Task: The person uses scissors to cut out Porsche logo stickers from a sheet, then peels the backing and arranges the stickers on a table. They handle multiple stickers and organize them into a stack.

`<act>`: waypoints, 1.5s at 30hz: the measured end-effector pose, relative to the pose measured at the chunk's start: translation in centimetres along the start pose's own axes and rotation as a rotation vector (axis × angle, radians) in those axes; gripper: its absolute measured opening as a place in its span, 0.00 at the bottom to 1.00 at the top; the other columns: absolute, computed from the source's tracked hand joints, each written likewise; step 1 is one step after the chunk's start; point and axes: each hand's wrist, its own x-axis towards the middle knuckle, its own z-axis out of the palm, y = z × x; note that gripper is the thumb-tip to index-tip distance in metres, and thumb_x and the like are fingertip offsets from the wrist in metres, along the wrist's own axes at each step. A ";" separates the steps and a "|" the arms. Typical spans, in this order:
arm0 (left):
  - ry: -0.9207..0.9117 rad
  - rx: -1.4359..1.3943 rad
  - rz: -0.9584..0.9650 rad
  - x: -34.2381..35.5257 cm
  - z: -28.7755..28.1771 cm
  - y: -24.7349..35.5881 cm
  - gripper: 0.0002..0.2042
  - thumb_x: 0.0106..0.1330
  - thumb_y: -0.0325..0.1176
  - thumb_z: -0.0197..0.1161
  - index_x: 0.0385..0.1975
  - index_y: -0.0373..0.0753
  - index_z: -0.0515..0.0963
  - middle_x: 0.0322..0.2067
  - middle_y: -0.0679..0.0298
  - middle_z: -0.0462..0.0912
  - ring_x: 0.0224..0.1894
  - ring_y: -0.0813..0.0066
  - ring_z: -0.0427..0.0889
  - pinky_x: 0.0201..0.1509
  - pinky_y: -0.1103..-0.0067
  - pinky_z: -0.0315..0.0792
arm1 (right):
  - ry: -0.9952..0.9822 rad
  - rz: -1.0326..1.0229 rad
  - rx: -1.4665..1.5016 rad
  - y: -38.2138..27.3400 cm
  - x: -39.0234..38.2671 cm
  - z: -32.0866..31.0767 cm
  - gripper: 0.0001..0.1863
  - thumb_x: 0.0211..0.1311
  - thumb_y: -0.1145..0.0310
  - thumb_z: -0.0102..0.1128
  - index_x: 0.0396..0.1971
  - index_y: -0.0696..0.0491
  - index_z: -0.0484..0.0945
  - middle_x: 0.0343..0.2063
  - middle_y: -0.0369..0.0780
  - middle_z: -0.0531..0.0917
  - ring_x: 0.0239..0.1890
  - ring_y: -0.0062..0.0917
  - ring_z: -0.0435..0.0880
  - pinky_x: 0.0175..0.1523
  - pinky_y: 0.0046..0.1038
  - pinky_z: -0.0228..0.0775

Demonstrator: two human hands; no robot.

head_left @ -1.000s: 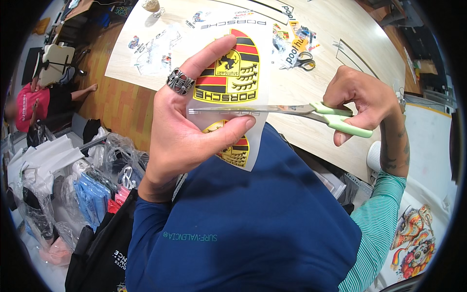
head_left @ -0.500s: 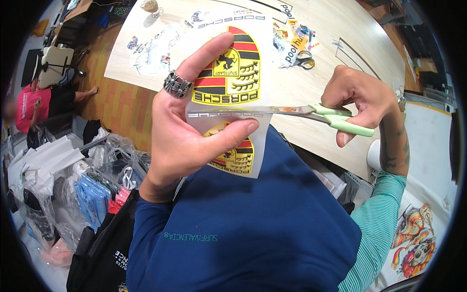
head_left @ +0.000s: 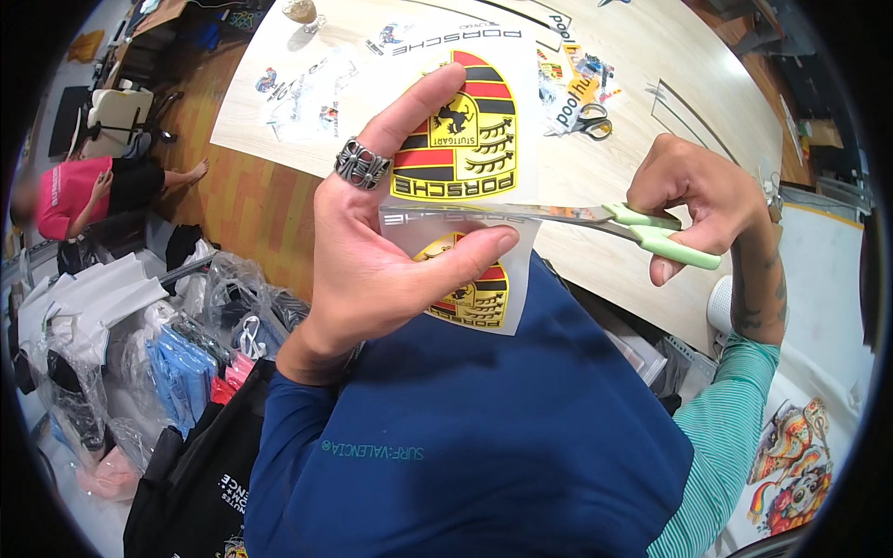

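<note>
My left hand [head_left: 367, 246], with a silver ring on it, holds a translucent film sheet [head_left: 470, 121] printed with red, black and yellow crests. Its index finger lies along the upper crest and its thumb over the lower part; the other fingers are hidden behind the sheet. A pair of scissors [head_left: 656, 231] with light green handles is gripped in my right hand [head_left: 712, 195], thumb and fingers at the handles. The blades run leftward across the sheet, between the upper crest and the lower crest [head_left: 484, 296], their tips near my left palm.
On the pale table [head_left: 595, 177] lie dark-handled scissors [head_left: 593, 121], several printed film pieces [head_left: 581, 79] and a glass [head_left: 302, 17]. Bagged garments [head_left: 186, 367] are heaped at the left. A person in a pink top [head_left: 74, 197] is at the far left.
My left hand and the sheet have shifted slightly right in the view, as has the table behind. The blades remain across the sheet. The person's arm at far left has moved.
</note>
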 end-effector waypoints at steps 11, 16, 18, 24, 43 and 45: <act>0.003 0.010 -0.009 -0.1 0.2 0.0 0.43 0.46 0.15 0.72 0.69 0.28 0.62 0.57 0.49 0.78 0.58 0.68 0.79 0.64 0.74 0.72 | 0.004 0.012 -0.010 -0.1 -0.2 0.0 0.32 0.54 0.50 0.75 0.09 0.55 0.66 0.06 0.35 0.63 0.09 0.24 0.60 0.19 0.30 0.47; -0.039 0.084 -0.006 0.0 0.3 0.0 0.44 0.46 0.18 0.74 0.68 0.27 0.62 0.57 0.50 0.78 0.59 0.69 0.78 0.65 0.74 0.71 | 0.006 0.003 -0.018 -0.1 -0.2 0.0 0.32 0.53 0.50 0.75 0.08 0.55 0.65 0.06 0.35 0.62 0.10 0.25 0.60 0.19 0.30 0.47; -0.026 0.044 -0.015 0.0 0.5 0.1 0.44 0.46 0.19 0.74 0.68 0.27 0.63 0.57 0.50 0.78 0.59 0.69 0.78 0.65 0.75 0.70 | 0.001 0.013 -0.015 -0.1 -0.2 0.0 0.32 0.53 0.49 0.75 0.08 0.56 0.65 0.06 0.35 0.62 0.10 0.25 0.60 0.19 0.30 0.47; -0.049 0.007 -0.036 0.0 0.5 0.1 0.42 0.48 0.20 0.74 0.67 0.27 0.64 0.56 0.51 0.79 0.58 0.70 0.78 0.65 0.75 0.69 | 0.004 -0.020 -0.004 0.2 -0.4 0.1 0.31 0.53 0.50 0.75 0.09 0.56 0.66 0.07 0.36 0.62 0.10 0.25 0.60 0.19 0.31 0.46; -0.110 -0.052 -0.159 0.4 -0.2 -0.4 0.37 0.51 0.20 0.76 0.64 0.29 0.69 0.50 0.56 0.84 0.51 0.77 0.82 0.59 0.78 0.75 | -0.034 -0.037 0.050 1.2 -0.6 0.1 0.30 0.54 0.50 0.73 0.10 0.56 0.69 0.07 0.35 0.61 0.11 0.24 0.58 0.20 0.31 0.45; -0.111 -0.065 -0.178 0.5 -0.1 -0.4 0.37 0.51 0.19 0.76 0.64 0.29 0.69 0.50 0.56 0.84 0.52 0.77 0.82 0.59 0.78 0.75 | -0.040 -0.024 0.072 1.4 -0.7 0.1 0.29 0.54 0.50 0.74 0.11 0.56 0.70 0.07 0.34 0.61 0.11 0.23 0.58 0.20 0.31 0.45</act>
